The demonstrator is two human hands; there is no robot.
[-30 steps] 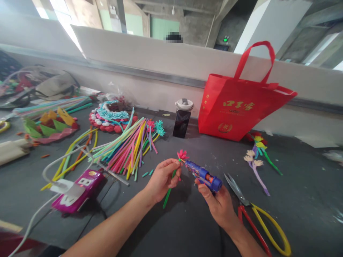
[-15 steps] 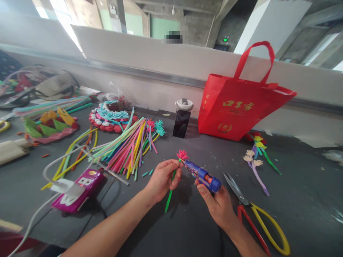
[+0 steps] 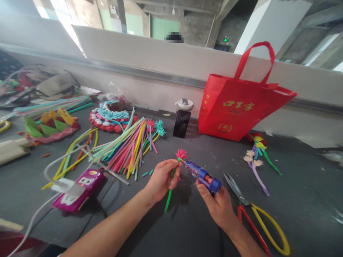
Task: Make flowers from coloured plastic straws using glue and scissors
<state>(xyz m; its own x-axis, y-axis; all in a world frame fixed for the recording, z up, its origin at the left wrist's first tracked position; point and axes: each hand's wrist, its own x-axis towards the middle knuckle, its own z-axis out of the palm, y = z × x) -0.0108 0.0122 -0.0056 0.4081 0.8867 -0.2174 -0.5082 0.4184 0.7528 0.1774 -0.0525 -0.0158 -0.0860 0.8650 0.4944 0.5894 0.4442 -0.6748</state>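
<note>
My left hand [image 3: 164, 178] pinches a small craft flower near its head; the flower [image 3: 182, 154] has pink-red petals and a green pipe-cleaner-like stem that hangs below my fingers. In my right hand [image 3: 218, 205] is a blue glue gun [image 3: 202, 175], gripped from below. The gun points up and left, its nozzle close to the flower's green base just under the petals. Whether the tip touches it I cannot tell. Scissors [image 3: 242, 198] with one red and one yellow handle lie just right of my right hand.
Colourful pipe-cleaner-like stems [image 3: 128, 146] lie left of my hands. A purple power strip [image 3: 80, 191] with a white plug sits nearer. A phone [image 3: 182, 123] leans on a white-lidded cup [image 3: 184, 104]. A red bag [image 3: 235, 107] stands behind, finished flowers [image 3: 253, 159] at right.
Almost nothing differs. The flower head has shifted very slightly left, and the glue gun stays at its base in the same grip.
</note>
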